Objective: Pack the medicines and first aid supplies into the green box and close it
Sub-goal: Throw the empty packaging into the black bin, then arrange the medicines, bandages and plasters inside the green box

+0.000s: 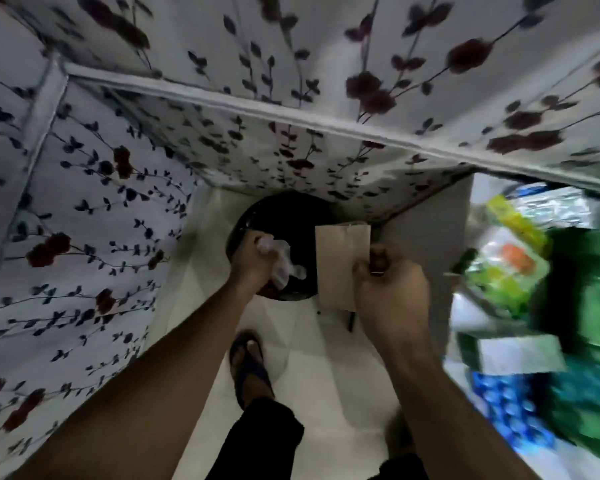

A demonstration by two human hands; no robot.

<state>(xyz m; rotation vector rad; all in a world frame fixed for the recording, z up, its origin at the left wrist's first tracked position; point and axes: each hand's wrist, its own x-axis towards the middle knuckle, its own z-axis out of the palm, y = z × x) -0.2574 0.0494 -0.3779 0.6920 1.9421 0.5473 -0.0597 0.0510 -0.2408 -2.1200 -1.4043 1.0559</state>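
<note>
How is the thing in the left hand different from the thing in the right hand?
The left hand grips a crumpled clear plastic wrapper; the right hand pinches a flat brown paper packet. The wrapper is see-through, the packet solid. Both are held over the black bin.

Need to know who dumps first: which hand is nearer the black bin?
Left. The left hand, clutching a crumpled clear wrapper, is right over the black bin. The right hand, holding a brown paper packet, is at its right edge.
</note>
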